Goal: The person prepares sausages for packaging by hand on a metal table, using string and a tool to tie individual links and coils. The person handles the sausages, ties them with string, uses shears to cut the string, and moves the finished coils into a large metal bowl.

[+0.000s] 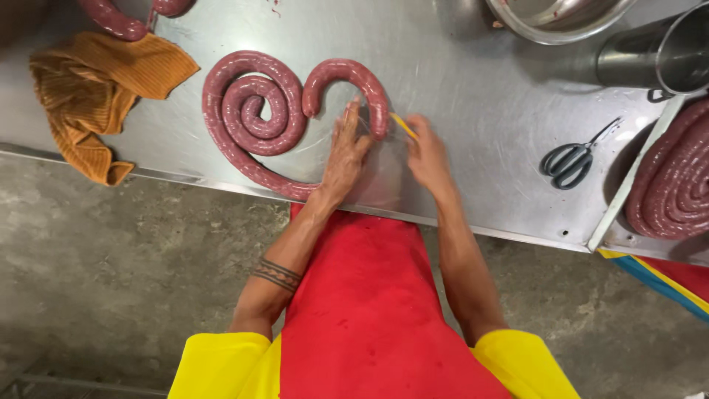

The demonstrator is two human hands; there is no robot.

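Note:
A long dark-red sausage (255, 111) lies coiled in a spiral on the steel table (473, 89), its tail arching over to an end near my hands. My left hand (346, 151) lies flat on the table with fingers stretched toward that sausage end (379, 122), touching or nearly touching it. My right hand (427, 151) is just right of it, pinching a thin yellow stick-like thing (404, 126) that points at the sausage end.
An orange cloth (96, 89) is bunched at the table's left. Black-handled scissors (576, 157) lie to the right. A metal bowl (554, 16) and steel cylinder (657, 53) stand at the back right. More coiled sausage (676, 177) fills a tray at right; another piece (122, 18) lies top left.

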